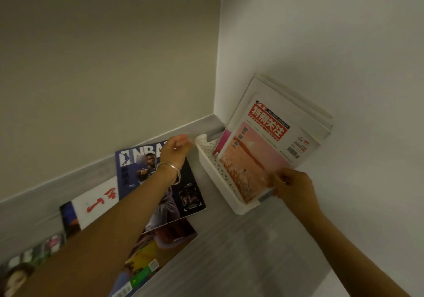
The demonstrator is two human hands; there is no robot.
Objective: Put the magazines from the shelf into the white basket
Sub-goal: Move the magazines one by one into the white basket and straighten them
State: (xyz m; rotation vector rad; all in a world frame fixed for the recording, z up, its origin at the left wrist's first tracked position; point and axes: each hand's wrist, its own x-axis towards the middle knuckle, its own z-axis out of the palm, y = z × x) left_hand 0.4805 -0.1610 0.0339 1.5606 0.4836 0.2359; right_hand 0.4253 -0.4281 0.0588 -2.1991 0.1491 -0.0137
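At right rear corner of shelf (229, 239): white basket (213, 170) against wall, pink magazine (250, 159) tilted inside, lower edge pinched by curled fingers of right hand (296, 189). Fingers of left hand (175, 151) at basket's far rim, grip not discernible. NBA magazine (137, 166) flat along shelf rear edge
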